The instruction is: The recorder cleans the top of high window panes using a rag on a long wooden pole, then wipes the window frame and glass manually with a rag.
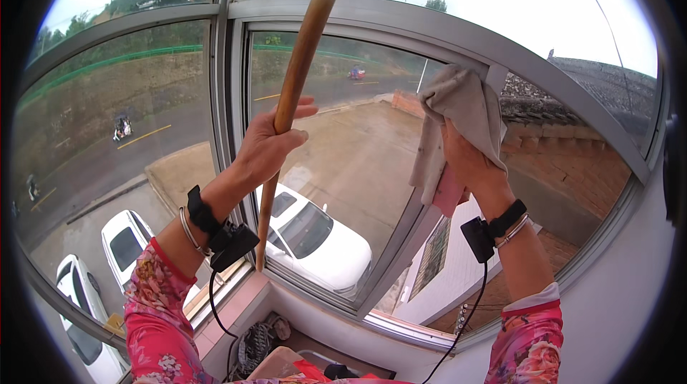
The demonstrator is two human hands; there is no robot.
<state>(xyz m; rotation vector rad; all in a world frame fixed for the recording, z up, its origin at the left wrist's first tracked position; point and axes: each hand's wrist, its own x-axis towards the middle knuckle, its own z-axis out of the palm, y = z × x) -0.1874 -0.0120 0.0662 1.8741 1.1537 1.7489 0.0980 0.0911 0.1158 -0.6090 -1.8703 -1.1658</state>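
Note:
A long wooden pole (pixel 307 40) slants down past my left hand (pixel 268 142) to the pink-tiled sill (pixel 244 298). It rests in the crook between thumb and fingers; the fingers are spread, not wrapped round it. My right hand (pixel 467 156) grips a grey cloth (pixel 459 99) against the upper part of the sliding window's frame (pixel 394 255). The cloth drapes over the fingers and hides most of them. A pink piece of material (pixel 448 191) shows beneath the cloth by the palm.
Metal window frames (pixel 219 89) surround me, with a gap right of the sliding pane. Below are a pink plastic stool or seat (pixel 276 365) and a patterned cloth bundle (pixel 255 344). Dark cables hang from both wrists. Outside are white cars (pixel 316 233) and a road.

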